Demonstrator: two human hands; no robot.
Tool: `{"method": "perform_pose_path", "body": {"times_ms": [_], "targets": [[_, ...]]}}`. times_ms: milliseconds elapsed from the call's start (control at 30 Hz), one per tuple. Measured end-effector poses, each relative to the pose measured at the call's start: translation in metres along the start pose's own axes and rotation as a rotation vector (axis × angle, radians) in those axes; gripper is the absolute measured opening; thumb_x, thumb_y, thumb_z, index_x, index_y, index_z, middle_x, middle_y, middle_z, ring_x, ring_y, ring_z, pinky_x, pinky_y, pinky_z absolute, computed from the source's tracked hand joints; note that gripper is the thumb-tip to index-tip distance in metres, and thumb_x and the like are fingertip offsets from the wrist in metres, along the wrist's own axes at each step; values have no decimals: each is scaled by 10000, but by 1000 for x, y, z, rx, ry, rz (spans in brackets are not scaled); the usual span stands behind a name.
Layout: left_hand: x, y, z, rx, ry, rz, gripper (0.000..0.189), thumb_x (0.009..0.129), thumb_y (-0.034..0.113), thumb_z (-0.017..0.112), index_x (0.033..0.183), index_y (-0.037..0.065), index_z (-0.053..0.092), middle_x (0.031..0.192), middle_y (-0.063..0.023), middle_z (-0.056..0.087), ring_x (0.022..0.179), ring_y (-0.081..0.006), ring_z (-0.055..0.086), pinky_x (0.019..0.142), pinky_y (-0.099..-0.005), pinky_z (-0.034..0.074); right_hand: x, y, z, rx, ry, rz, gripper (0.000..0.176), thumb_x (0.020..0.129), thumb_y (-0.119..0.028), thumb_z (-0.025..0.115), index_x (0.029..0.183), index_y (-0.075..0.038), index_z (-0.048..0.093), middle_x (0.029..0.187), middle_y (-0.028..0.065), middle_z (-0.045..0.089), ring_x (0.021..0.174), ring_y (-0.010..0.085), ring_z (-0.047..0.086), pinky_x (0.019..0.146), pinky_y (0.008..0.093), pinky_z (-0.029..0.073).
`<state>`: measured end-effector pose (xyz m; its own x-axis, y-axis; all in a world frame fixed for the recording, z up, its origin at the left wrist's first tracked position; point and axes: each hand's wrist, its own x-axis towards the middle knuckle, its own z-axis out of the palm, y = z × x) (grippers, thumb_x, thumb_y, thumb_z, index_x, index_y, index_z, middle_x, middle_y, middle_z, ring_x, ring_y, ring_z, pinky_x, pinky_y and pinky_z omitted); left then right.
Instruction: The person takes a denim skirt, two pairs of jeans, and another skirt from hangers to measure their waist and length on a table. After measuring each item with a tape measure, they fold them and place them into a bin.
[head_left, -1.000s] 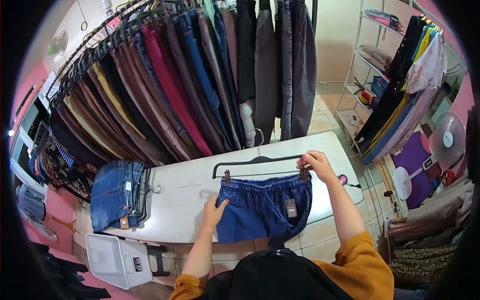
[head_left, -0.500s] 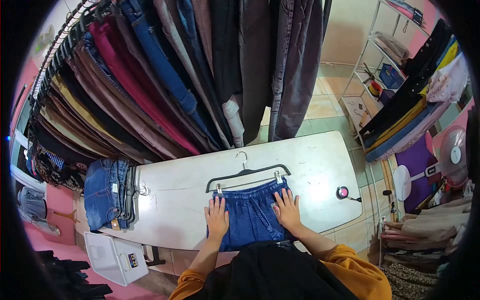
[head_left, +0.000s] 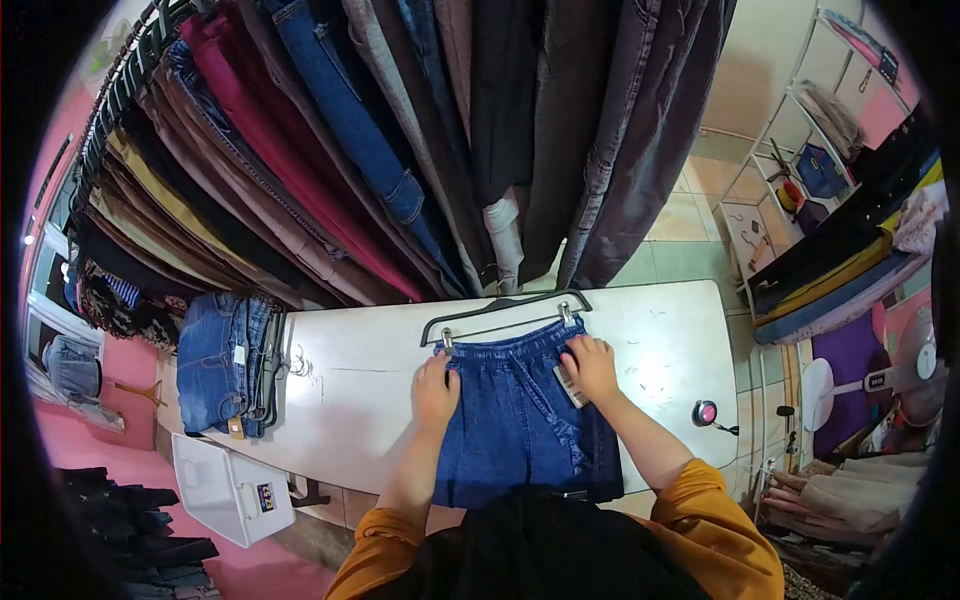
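Blue denim pants with an elastic waist and a drawstring lie on the white table in front of me. Two metal clips fix their waistband to a black hanger, whose hook is hard to see. My left hand is closed on the left side of the pants, just below the clip. On the opposite side, my right hand grips the edge near the other clip, beside a paper tag. The lower part of the pants is hidden by the black cloth I wear.
Folded jeans on hangers are stacked at the table's left end. A tape measure lies at the right. Many pants hang on a rack behind the table. A white bin stands at lower left, a fan at right.
My hands have gone from lying flat on the pants to gripping their sides. The hanger and waistband have moved away from me toward the rack. The view has shifted slightly.
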<state>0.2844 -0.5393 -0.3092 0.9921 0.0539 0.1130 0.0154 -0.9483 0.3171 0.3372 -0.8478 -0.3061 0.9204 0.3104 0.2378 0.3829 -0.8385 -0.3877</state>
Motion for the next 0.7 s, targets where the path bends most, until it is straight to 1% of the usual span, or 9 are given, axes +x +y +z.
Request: {"method": "perform_pose_path", "body": {"times_ms": [67,100,133,200,233,367,433,567,700], "targets": [[21,4,-10,-95,109,-181,468,790,288,620,1152,16,502,1172,-158,512,1134,-336,432,974,-458,321,24,-7,-14,151,-50,360,348,809,-249,614,1090,-54,549,1103,137,526,1042,335,491,927,473,368],[33,6,-6,-36,345,-149,551,711,360,702,1046,-32,509,1057,-183,523,1019,-331,464,922,-436,341,35,-6,-13,94,131,369,371,749,-240,684,1003,-8,543,1030,162,525,979,341,505,876,444,405],[43,6,-5,-46,344,-135,551,711,360,702,1046,-32,509,1057,-183,523,1019,-331,464,922,-436,341,42,-4,-7,85,141,379,371,749,-240,684,1003,-8,543,1030,162,525,979,341,505,876,444,405],[59,4,-5,15,108,-408,634,661,417,737,1034,-40,505,1065,-196,522,1055,-328,450,936,-432,335,58,-1,3,102,226,557,449,684,-263,746,962,18,534,1001,186,520,967,354,507,847,429,429],[66,-1,-7,15,75,-443,677,588,461,778,983,-37,543,1001,-198,566,1030,-321,493,920,-404,377,64,-1,7,105,135,602,545,627,-318,785,953,40,536,987,192,517,965,358,506,827,423,445],[87,-6,-26,21,-111,-528,665,512,474,808,892,-26,590,926,-191,609,951,-316,561,858,-376,443,75,-2,16,35,89,666,547,595,-318,795,919,45,546,983,182,518,964,345,503,822,408,458],[89,-11,-27,-24,-121,-568,655,439,473,828,823,-13,615,878,-186,631,858,-312,606,786,-367,486,79,0,13,14,39,660,531,589,-296,791,915,43,544,975,179,518,971,341,496,828,405,457],[92,-19,-21,-64,-138,-569,641,427,448,830,825,-6,616,875,-183,629,855,-311,609,786,-376,487,84,10,13,-10,-5,625,521,576,-277,781,906,44,537,971,184,525,966,344,497,835,398,454],[91,-22,-19,-100,-56,-566,627,418,415,835,829,-2,614,874,-178,627,856,-312,605,790,-380,483,80,25,16,40,35,487,495,573,-277,769,859,53,536,890,193,538,898,358,522,800,410,453]]}}
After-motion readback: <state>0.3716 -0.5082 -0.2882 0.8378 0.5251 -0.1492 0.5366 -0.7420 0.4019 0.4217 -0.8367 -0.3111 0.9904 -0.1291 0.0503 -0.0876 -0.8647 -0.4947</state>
